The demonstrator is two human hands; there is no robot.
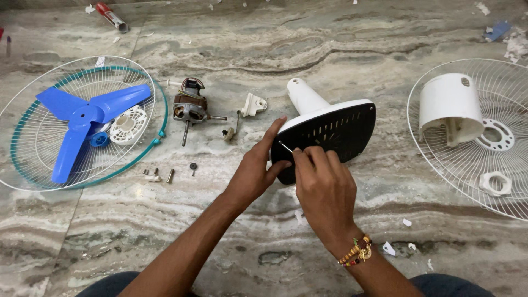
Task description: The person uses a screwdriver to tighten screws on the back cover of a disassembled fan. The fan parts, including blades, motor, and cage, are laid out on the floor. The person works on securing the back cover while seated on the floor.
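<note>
A fan base (pixel 335 127) lies tipped on the marble floor, its black slotted underside facing me and its white neck pointing away. My left hand (pixel 254 169) steadies the base's near left edge, fingers spread against the black plate. My right hand (pixel 324 187), with a beaded bracelet at the wrist, pinches a small screw (pixel 286 146) and holds its tip at the black underside.
At left, a wire fan guard (pixel 33 144) holds a blue blade (pixel 82 118) and a white plastic disc. A fan motor (pixel 190 107), a white bracket (pixel 254 104) and loose screws (pixel 159 176) lie in the middle. At right, a second guard (pixel 511 181) carries a white motor cover (pixel 451 107).
</note>
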